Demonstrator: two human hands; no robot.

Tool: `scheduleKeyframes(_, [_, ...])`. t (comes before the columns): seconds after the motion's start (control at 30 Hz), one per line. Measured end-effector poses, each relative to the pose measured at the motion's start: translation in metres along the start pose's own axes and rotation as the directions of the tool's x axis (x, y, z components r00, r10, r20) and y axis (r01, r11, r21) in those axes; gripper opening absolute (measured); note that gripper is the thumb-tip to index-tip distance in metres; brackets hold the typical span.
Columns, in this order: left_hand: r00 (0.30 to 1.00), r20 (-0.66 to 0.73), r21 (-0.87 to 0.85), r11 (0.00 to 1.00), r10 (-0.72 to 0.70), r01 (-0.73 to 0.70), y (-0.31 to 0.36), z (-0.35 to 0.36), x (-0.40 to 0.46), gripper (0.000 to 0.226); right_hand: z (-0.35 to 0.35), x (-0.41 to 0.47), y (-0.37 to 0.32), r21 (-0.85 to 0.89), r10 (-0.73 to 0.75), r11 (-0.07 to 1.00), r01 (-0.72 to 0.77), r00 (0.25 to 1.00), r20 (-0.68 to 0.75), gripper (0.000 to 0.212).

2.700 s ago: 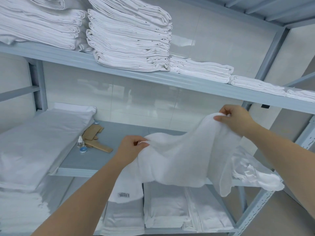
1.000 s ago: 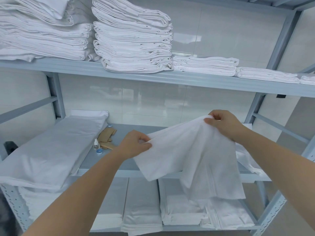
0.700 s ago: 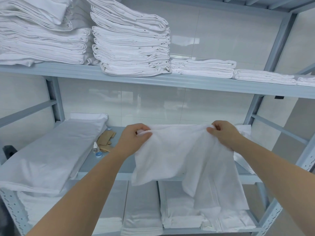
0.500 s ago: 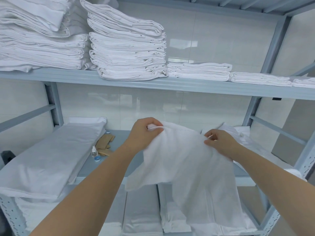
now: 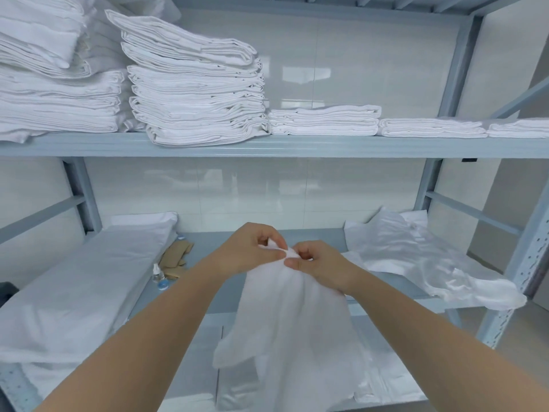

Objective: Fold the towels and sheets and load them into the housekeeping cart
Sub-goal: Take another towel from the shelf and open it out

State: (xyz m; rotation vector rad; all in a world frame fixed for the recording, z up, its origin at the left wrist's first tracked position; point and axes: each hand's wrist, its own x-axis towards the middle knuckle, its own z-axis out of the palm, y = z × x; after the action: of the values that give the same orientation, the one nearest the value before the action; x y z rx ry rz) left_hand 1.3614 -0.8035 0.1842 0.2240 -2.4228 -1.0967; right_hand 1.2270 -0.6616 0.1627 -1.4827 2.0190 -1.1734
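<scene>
- The left hand (image 5: 252, 251) and right hand (image 5: 319, 267) meet, fingers pinching the top edge of a white towel (image 5: 294, 328) that hangs below them.
- Behind, the middle shelf (image 5: 315, 236) holds crumpled plastic (image 5: 421, 263).
- Farthest, folded stacks (image 5: 196, 93) sit on the upper shelf.

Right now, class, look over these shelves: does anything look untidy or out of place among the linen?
Yes. A crumpled plastic bag sprawls over the middle shelf's right edge. A small bottle and brown card scraps lie beside the linen. The tall stack's top towels tilt and overhang. The held towel is simply mid-fold.
</scene>
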Motion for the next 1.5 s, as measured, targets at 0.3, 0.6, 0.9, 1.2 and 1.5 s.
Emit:
scheduleKeyframes(0.3, [0.984, -0.15, -0.236, 0.97, -0.101, 0.064, 0.001, -0.004, -0.015, 0.013, 0.028, 0.004, -0.012, 0.179, -0.046, 0.98, 0.082, 0.98, -0.195, 0.016])
scheduleKeyframes(0.6, [0.982, -0.147, -0.197, 0.977, -0.117, 0.086, 0.007, -0.008, -0.015, 0.01, 0.037, 0.0, -0.009, 0.258, -0.148, 0.939, 0.228, 0.944, -0.295, 0.014])
scheduleKeyframes(0.9, [0.988, -0.129, -0.205, 0.977, -0.086, 0.058, 0.004, -0.012, -0.019, 0.008, 0.03, -0.002, -0.011, 0.245, -0.039, 0.963, 0.111, 0.959, -0.281, 0.017])
scheduleKeyframes(1.2, [0.991, -0.131, 0.076, 0.997, 0.025, -0.015, 0.009, -0.01, -0.021, 0.011, 0.031, -0.003, -0.013, 0.203, -0.002, 0.977, 0.06, 0.962, -0.273, 0.018])
scheduleKeyframes(1.5, [0.959, -0.271, 0.157, 0.987, 0.077, -0.035, 0.005, -0.005, -0.023, 0.01, 0.03, -0.004, -0.013, 0.201, 0.03, 0.98, 0.018, 0.972, -0.232, 0.015])
